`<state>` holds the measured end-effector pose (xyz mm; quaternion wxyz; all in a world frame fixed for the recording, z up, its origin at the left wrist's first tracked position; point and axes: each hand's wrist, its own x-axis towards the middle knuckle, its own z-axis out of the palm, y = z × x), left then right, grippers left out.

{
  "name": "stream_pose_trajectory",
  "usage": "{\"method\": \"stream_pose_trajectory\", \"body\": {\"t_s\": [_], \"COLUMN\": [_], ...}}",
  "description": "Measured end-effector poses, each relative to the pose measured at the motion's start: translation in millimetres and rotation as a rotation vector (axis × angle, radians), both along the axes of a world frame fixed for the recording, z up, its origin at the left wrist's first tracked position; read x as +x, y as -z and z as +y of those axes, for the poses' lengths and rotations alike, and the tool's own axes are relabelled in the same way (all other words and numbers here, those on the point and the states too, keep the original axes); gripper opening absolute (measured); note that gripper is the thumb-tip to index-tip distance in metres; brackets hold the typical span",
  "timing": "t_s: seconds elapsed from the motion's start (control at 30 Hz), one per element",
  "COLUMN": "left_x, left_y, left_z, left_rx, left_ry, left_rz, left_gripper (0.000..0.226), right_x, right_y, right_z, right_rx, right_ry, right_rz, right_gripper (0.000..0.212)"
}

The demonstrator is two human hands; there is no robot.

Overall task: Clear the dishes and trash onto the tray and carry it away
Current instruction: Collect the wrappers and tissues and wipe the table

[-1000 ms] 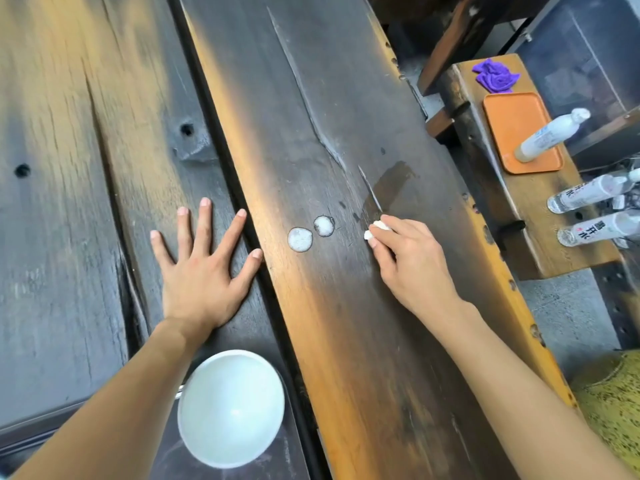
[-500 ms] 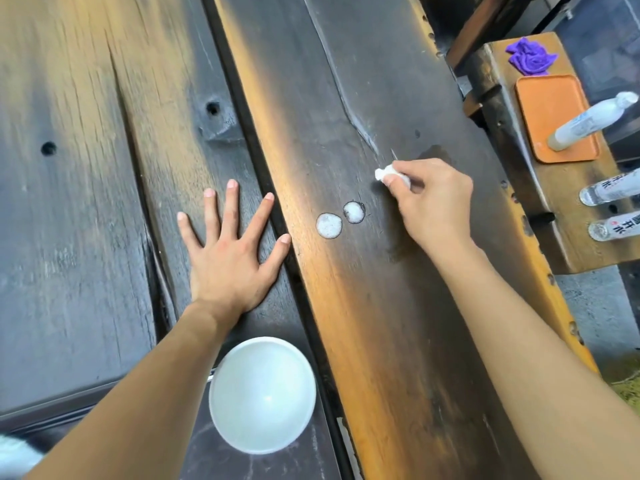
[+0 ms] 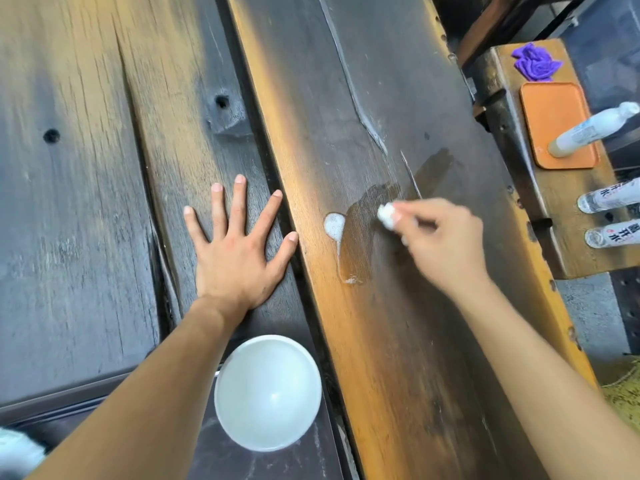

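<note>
Table (image 3: 398, 323): dark, weathered wooden planks, cracked and knotted, with amber worn streaks along the plank edges; long grooves part the planks.

White round bowl (image 3: 267, 392): smooth, glossy, seemingly ceramic, upright; it sits on a dark flat tray-like surface (image 3: 221, 459) at the near edge of the table, just on the near side of the left wrist.

Left hand (image 3: 239, 251): lies flat on the table beyond the bowl, palm down, fingers spread wide, holding nothing.

Right hand (image 3: 443, 244): to the right of the bowl and farther off, fingers pinched together around a small crumpled white wad (image 3: 386, 213), apparently tissue, pressed to the table.

Wet streak (image 3: 360, 233): dark, glossy, curved smear on the wood, beginning at the wad and running toward the bowl.

White foamy spot (image 3: 333, 226): roundish, at the streak's left edge, between the two hands.

Side wooden ledge (image 3: 568, 251): far right of the bowl, beyond the table's edge. It carries an orange rounded-rectangle tray (image 3: 550, 116), matte; a crumpled purple cloth (image 3: 535, 64); and three white plastic bottles (image 3: 595, 128) with printed labels, one of them on the orange tray.
</note>
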<state>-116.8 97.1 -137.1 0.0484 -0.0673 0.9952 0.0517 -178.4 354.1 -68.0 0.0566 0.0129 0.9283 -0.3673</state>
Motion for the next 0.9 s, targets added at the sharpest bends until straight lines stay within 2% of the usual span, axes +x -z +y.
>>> {"method": "stream_pose_trajectory", "body": {"t_s": [0.07, 0.13, 0.23, 0.37, 0.5, 0.57, 0.63, 0.7, 0.73, 0.8, 0.9], "left_x": [0, 0, 0, 0, 0, 0, 0, 0, 0, 0, 0], "left_y": [1, 1, 2, 1, 0, -1, 0, 0, 1, 1, 1], "left_z": [-1, -1, -1, -1, -1, -1, -1, -1, -1, -1, -2], "left_rx": [-0.002, 0.002, 0.019, 0.028, 0.011, 0.01, 0.014, 0.012, 0.012, 0.018, 0.022], "left_ry": [-0.003, -0.003, -0.004, -0.004, -0.003, -0.002, -0.001, -0.002, -0.003, 0.0, 0.0], "left_rz": [0.004, 0.009, 0.016, 0.022, 0.014, 0.015, 0.019, 0.023, 0.023, 0.026, 0.028], "left_gripper": [0.069, 0.068, 0.068, 0.068, 0.068, 0.067, 0.067, 0.067, 0.066, 0.066, 0.066], "right_x": [-30, -46, -42, -1, 29, 22, 3, -24, -36, -50, -36], "right_y": [1, 7, 19, 20, 6, 0, -3, 3, 8, 13, 17], "right_z": [-2, -15, -46, -60, -35, -20, -13, -12, -15, -28, -49], "right_rx": [0.055, 0.102, 0.145, 0.129, 0.11, 0.042, -0.119, -0.19, -0.141, -0.004, 0.15], "right_ry": [0.087, 0.045, -0.127, -0.372, -0.493, -0.432, -0.189, 0.088, 0.164, 0.151, -0.167], "right_rz": [0.013, 0.014, 0.043, 0.045, -0.176, -0.298, -0.317, -0.2, -0.12, -0.011, 0.04], "right_gripper": [0.02, 0.029, 0.021, 0.023, 0.016, 0.015, 0.011, 0.011, 0.012, 0.013, 0.017]}}
